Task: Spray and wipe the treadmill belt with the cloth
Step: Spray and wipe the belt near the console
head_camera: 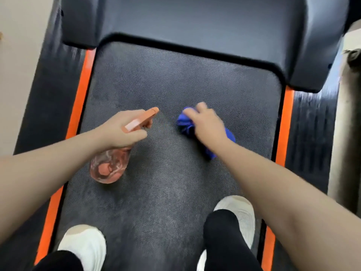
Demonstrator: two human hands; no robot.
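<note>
White shoes [84, 245] are standing on the treadmill belt [166, 85]; left hand [121, 130] is gripping the orange spray bottle [109, 165], right hand [209, 122] is clutching the bunched blue cloth [185, 124].

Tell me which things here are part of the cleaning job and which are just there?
Part of the job:
- spray bottle, gripped in the left hand
- blue cloth, bunched under the right hand
- treadmill belt

Just there:
- orange side strips
- motor cover
- white shoes
- wall
</note>
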